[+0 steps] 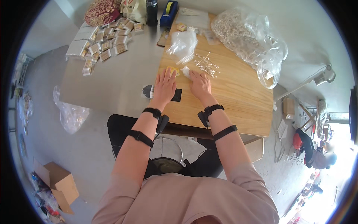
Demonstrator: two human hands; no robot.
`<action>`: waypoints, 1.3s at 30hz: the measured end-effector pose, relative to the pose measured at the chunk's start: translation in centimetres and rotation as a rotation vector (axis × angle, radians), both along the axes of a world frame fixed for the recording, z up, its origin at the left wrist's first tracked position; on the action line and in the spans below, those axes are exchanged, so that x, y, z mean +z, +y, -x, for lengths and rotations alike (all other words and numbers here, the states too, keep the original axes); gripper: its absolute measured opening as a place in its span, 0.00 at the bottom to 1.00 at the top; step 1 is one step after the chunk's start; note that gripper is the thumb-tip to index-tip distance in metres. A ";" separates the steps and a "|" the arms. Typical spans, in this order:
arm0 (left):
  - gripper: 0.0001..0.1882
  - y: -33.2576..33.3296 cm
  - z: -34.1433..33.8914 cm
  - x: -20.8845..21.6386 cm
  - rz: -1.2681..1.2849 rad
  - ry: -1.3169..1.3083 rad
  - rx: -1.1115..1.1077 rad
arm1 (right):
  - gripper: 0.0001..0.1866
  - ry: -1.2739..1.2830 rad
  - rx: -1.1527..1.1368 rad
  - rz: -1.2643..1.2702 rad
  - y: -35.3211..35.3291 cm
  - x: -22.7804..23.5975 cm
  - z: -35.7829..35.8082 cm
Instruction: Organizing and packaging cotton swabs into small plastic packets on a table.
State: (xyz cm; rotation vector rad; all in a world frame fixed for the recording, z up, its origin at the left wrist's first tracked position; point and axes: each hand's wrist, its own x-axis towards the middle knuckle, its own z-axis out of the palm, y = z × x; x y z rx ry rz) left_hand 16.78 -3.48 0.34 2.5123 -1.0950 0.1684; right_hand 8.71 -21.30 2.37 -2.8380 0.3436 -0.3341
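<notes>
My left hand (pixel 164 87) lies with its fingers stretched forward on the wooden board, fingertips against a small yellow packet (pixel 174 70). A black oval pad bearing a row of white cotton swabs (pixel 148 91) shows beside that wrist, and a flat black rectangle (pixel 177 95) lies on its other side. My right hand (pixel 201 86) is closed at the fingertips on a small white crumpled piece (pixel 185 71), whose kind is hard to make out. Just beyond the right hand, loose cotton swabs (pixel 207 65) are scattered. A clear plastic bag (pixel 182 45) lies farther off.
Many packed swab bundles (pixel 120 40) cover the far left of the metal table (pixel 123 80). A large clear bag of cotton swabs (pixel 238 31) stands at the far right. A blue tape dispenser (pixel 169 14) and a dark bottle (pixel 151 12) are at the back.
</notes>
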 end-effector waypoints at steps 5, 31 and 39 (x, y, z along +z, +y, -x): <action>0.25 -0.4 -1.1 -1.5 -0.090 0.004 -0.010 | 0.23 -0.053 0.084 -0.011 0.7 -0.1 0.9; 0.26 0.6 -1.7 -2.3 -0.222 -0.007 0.024 | 0.06 -0.229 -0.716 -0.245 -5.0 -0.9 16.8; 0.27 -0.8 -1.1 -2.0 -0.212 0.001 -0.011 | 0.27 0.146 -1.348 0.159 -17.1 -3.7 30.0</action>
